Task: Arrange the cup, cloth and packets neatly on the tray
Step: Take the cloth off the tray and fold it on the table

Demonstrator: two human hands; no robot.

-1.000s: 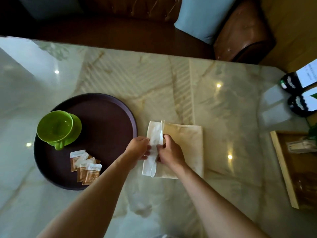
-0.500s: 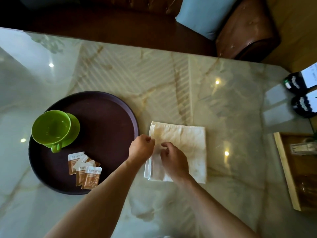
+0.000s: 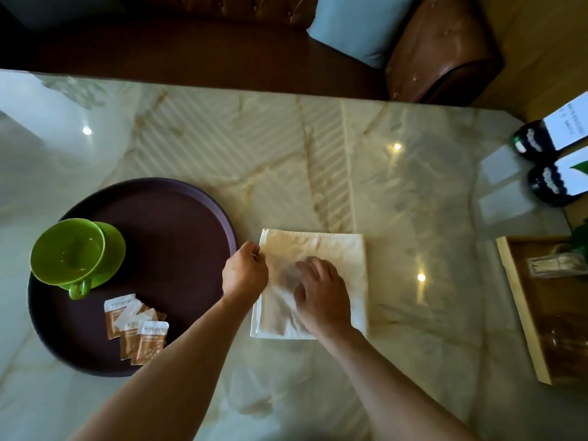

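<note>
A round dark tray (image 3: 178, 224) lies on the marble table at the left. On it a green cup (image 3: 68, 249) stands on a green saucer (image 3: 113, 246), and three brown-and-white packets (image 3: 136, 326) overlap near the tray's front. To the right of the tray a folded cream cloth (image 3: 337, 253) lies flat on the table. My left hand (image 3: 243, 273) is closed at the cloth's left edge and pinches it. Fingers spread, my right hand (image 3: 321, 294) rests palm down on the middle of the cloth.
A wooden tray (image 3: 521, 313) with a glass holder of sticks sits at the right edge. Two dark bottles (image 3: 537, 163) with white labels stand at the far right. Beyond the table's far edge are a leather seat and a blue cushion (image 3: 356, 27).
The raised left flap of the cloth has been laid down flat. My right hand has opened and now presses on the cloth, while the left stays at its left edge.
</note>
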